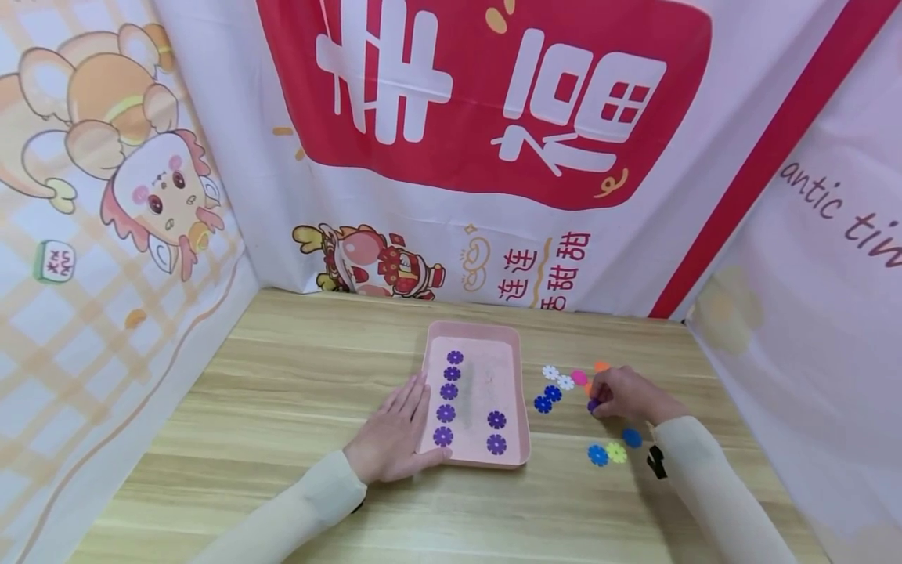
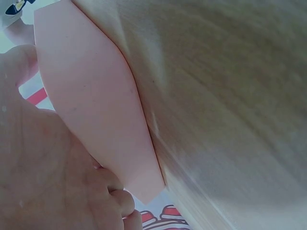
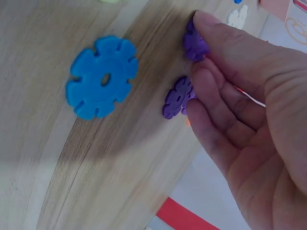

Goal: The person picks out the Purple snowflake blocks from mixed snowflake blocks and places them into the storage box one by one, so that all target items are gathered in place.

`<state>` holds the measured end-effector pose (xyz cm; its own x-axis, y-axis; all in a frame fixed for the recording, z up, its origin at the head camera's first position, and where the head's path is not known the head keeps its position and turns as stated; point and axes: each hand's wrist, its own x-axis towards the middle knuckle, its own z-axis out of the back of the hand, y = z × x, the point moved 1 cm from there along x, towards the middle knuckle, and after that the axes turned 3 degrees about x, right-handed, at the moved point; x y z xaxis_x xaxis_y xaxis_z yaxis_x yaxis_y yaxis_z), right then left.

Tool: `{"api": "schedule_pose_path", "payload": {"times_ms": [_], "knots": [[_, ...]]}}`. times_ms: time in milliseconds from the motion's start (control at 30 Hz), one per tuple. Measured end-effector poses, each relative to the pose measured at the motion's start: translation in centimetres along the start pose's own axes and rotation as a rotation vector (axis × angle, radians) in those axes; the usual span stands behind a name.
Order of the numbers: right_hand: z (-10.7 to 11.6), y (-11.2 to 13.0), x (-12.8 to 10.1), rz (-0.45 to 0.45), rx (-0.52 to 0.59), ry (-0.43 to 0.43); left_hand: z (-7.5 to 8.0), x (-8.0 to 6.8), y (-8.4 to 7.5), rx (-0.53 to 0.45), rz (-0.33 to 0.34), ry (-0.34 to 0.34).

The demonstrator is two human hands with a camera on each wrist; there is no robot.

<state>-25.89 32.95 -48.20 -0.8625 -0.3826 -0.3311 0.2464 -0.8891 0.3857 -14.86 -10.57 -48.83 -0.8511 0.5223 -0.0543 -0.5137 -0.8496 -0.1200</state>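
My right hand (image 1: 623, 394) pinches a purple notched plastic disc (image 3: 195, 44) between thumb and fingers, low over the table on the right. Just past it, another purple disc (image 3: 176, 99) shows by the fingertips in the right wrist view. My left hand (image 1: 395, 435) rests against the left side of a shallow pink tray (image 1: 524, 423), fingers extended along the rim and thumb at the near left corner. Inside the tray, several purple discs (image 1: 449, 391) form a column on the left, and two more purple discs (image 1: 496, 420) lie at the near right.
Loose discs lie right of the tray: two white (image 1: 550, 373), two dark blue (image 1: 543, 404), one pink (image 1: 579, 377) and some orange (image 1: 601, 366). Nearer lie light blue discs (image 1: 597, 455) and a yellow one (image 1: 616, 452). Printed cloth (image 1: 479, 258) walls the wooden table's back and sides.
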Motion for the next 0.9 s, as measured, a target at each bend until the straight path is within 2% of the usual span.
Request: {"api": "schedule_pose_path", "payload": {"times_ms": [100,433,700,900], "knots": [[0.2,0.1,0.1,-0.02,0.022,0.014,-0.1,-0.1,0.1,-0.003,0.002,0.002],[2.4,1.7,-0.4,0.064,-0.052,0.066,-0.3,0.0,0.2,-0.001,0.005,0.005],[4.7,5.3,0.2,0.123,-0.091,0.091,-0.3,0.0,0.1,-0.001,0.006,0.007],[5.7,8.8,1.2,0.127,-0.07,0.117,-0.2,0.1,0.1,-0.005,0.008,0.01]]}}
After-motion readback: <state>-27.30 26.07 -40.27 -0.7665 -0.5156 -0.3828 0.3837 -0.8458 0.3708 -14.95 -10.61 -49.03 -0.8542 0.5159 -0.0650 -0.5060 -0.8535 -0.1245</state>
